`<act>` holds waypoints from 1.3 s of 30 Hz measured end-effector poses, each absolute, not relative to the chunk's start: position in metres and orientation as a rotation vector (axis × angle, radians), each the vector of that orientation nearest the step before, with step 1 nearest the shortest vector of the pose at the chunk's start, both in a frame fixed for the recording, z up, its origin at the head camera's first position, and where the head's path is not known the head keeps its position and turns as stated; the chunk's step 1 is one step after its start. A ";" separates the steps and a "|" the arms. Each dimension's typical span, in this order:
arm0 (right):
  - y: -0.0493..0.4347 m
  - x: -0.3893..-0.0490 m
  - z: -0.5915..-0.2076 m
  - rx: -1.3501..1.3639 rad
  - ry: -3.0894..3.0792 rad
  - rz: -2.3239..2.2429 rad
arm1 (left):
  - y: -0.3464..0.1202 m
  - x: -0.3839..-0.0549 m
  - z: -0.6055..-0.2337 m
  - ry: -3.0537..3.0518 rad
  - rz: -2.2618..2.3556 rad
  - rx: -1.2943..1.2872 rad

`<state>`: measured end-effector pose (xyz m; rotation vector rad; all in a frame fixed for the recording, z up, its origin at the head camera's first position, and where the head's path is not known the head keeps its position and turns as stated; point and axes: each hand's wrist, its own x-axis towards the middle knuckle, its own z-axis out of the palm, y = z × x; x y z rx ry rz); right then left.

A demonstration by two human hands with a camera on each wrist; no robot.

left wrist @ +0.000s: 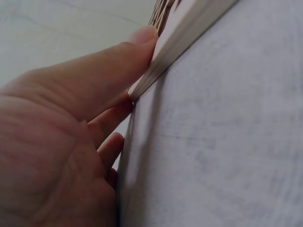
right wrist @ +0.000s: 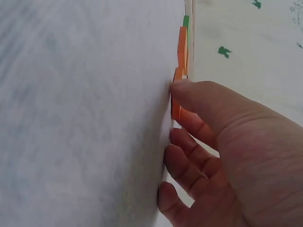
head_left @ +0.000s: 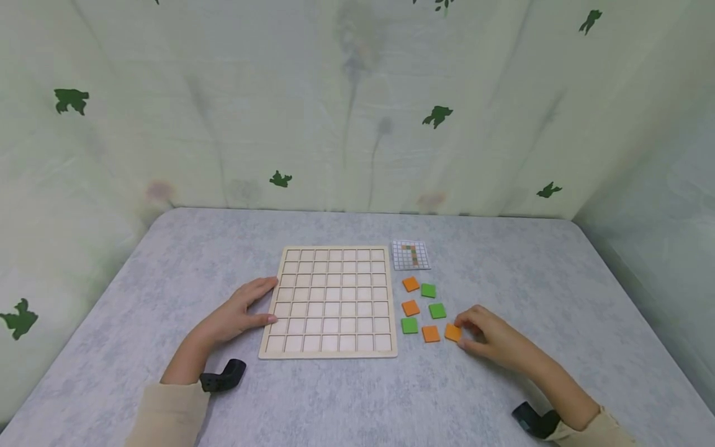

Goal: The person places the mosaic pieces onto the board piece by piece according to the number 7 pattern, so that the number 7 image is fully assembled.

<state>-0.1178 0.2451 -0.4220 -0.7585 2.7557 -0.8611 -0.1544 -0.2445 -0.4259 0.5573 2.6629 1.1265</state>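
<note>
A wooden grid board (head_left: pixel 328 357) lies flat on the table, its squares bare. My left hand (head_left: pixel 237 313) rests at its left edge, thumb and fingers spread and touching the rim; in the left wrist view the thumb (left wrist: pixel 137 40) lies against the board's side (left wrist: pixel 189 38). To the right of the board, my right hand (head_left: pixel 497 338) pinches an orange square tile (head_left: pixel 452 332) between thumb and forefinger. In the right wrist view that tile (right wrist: pixel 176 106) stays low at the tabletop, partly hidden by the thumb, with the other fingers loosely bent.
Between board and right hand lie several loose tiles, among them an orange tile (head_left: pixel 431 334) and a green tile (head_left: pixel 437 310). Behind them is a small pattern card (head_left: pixel 411 255) printed with a coloured grid. A pale curtain (head_left: pixel 335 124) hangs behind the table (head_left: pixel 346 403).
</note>
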 end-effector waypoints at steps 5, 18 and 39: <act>0.238 -0.121 -0.416 -0.706 2.773 -0.864 | -0.245 -0.153 -0.425 2.665 1.126 0.534; 0.181 -0.157 -0.375 -0.979 2.757 -1.260 | -0.244 -0.154 -0.426 2.665 1.123 0.541; 0.034 -0.242 -0.393 -0.844 2.499 -1.491 | -0.245 -0.151 -0.428 2.678 1.172 0.585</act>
